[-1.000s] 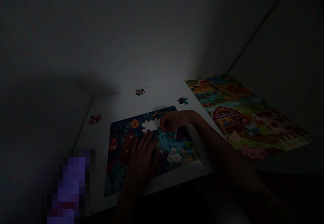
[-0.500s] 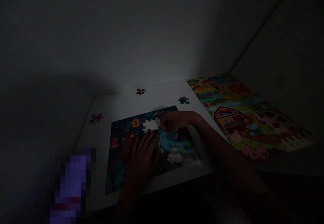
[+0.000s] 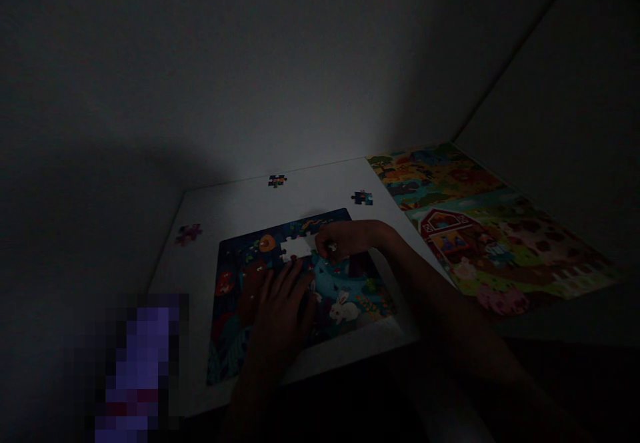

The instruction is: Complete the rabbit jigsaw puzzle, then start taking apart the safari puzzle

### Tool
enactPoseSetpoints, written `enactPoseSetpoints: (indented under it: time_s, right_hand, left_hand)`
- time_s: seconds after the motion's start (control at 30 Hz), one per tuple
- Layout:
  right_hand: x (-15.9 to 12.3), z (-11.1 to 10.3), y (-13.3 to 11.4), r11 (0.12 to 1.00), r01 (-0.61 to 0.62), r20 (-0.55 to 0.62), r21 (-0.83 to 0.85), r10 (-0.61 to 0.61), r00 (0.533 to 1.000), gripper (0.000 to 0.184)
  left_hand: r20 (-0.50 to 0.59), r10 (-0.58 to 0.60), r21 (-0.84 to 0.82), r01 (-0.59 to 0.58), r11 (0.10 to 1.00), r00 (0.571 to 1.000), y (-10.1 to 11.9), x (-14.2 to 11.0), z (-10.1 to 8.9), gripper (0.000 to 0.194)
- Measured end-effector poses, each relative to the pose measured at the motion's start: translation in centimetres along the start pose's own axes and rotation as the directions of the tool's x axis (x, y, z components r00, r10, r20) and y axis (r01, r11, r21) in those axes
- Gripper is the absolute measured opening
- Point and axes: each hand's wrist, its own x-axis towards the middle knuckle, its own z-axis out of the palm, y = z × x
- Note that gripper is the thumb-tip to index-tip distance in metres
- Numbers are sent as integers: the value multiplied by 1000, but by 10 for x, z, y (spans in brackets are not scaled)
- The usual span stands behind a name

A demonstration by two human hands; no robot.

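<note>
A dark animal-scene jigsaw puzzle (image 3: 345,283) lies on the white tabletop, with a white gap (image 3: 296,248) in its upper middle. Flat on the puzzle, just below the gap, rests my left hand (image 3: 284,303), fingers stretched out. My right hand (image 3: 343,239) is closed at the gap's right edge, pinching a puzzle piece (image 3: 333,247) that is mostly hidden by the fingers. Three loose pieces lie beyond the puzzle: a purple one (image 3: 189,234) at left, a dark one (image 3: 277,181) at the back, and a dark blue one (image 3: 363,197) at right.
To the right lie two colourful pictures: a savanna scene (image 3: 430,173) and a farm scene (image 3: 505,249). A wall (image 3: 300,83) rises behind the table. A blurred purple shape (image 3: 145,356) stands at the lower left. The light is dim.
The view has shifted very slightly. The right hand has turned a little, and a pale spot shows more clearly at its fingers. The left hand stays in place.
</note>
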Motion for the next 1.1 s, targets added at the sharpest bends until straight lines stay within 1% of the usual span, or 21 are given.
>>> enactPoseSetpoints:
  time_s: [0.17,0.33,0.43,0.6,0.67,0.7,0.73,0.77,0.8,0.87,0.93,0.97,1.0,1.03,1.07,1.1]
  right_hand:
    - [1,0,1,1000,-18,-16,-6,18,1000,19]
    - [0,-1,0,994,-77,-2,80,77,997,18]
    - [-1,-2,-1,987,-84,-17,134,87,996,18]
    - [0,-3,3,981,-87,-111,175,108,988,12]
    - [-1,-7,8,977,-42,-199,211,85,976,8]
    - [-2,-11,12,976,-15,-273,219,76,959,7]
    - [-3,-15,17,976,5,-367,217,78,927,7]
    - [-6,-21,23,979,7,-473,205,93,876,8]
    - [-10,-26,31,981,-12,-577,194,124,807,10]
    - [-20,-36,48,972,-112,-738,208,231,634,14]
    - [-31,-43,66,933,-245,-817,266,352,457,16]
    - [-36,-45,74,904,-306,-834,298,403,377,18]
    - [-41,-46,81,874,-361,-843,326,442,307,19]
    - [-44,-47,87,847,-409,-850,340,463,251,20]
    - [-47,-46,91,826,-450,-857,341,469,211,21]
    - [-48,-45,94,807,-486,-863,335,470,186,21]
  left_hand:
    - [4,-3,3,3,1000,1000,1,0,0,35]
    - [2,3,6,-3,1000,1000,1,-1,0,35]
    - [-3,-1,0,1,1000,1000,1,0,0,35]
    - [2,-8,4,8,1000,1000,1,0,0,35]
    - [-8,-10,10,10,1000,1000,2,0,0,34]
    - [-11,-8,11,9,1000,1000,1,0,0,34]
    - [-13,-5,12,5,1000,1000,1,0,0,34]
    - [-15,-1,13,1,1000,1000,1,0,0,34]
    - [-18,3,14,-3,1000,1000,0,0,0,34]
    - [-29,4,15,-4,1000,1000,-1,-1,1,34]
    - [-48,-1,11,1,1000,999,-1,-1,2,33]
    - [-57,-4,6,4,1000,998,-2,-2,2,33]
    - [-70,-8,0,8,1000,997,-2,-2,3,33]
    - [-84,-14,-8,13,1000,996,-2,-2,4,32]
    - [-95,-21,-16,20,1000,995,-2,-2,4,32]
    - [-104,-30,-23,28,999,994,-2,-3,5,32]
